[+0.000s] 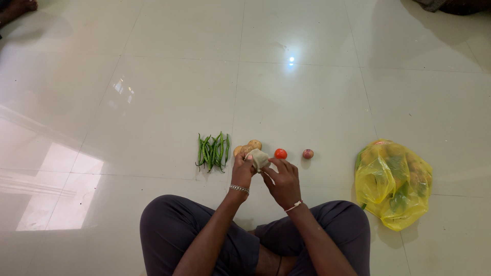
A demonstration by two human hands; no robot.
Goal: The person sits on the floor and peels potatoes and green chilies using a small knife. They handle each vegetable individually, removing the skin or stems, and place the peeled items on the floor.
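Observation:
I sit cross-legged on a glossy white tiled floor. Both hands hold a pale beige potato (259, 158) just above the floor: my left hand (242, 171) grips its left side, my right hand (282, 181) holds it from the right and below. Behind the hands lie two more potatoes (249, 146), partly hidden by my left hand. A bunch of green chillies (213, 152) lies to their left. A small red tomato (280, 153) and a small reddish onion (307, 153) sit to the right in the same row.
A yellow plastic bag (393, 183) with vegetables inside lies on the floor at my right. Another person's foot (18, 7) shows at the top left corner, and dark cloth (455, 5) at the top right.

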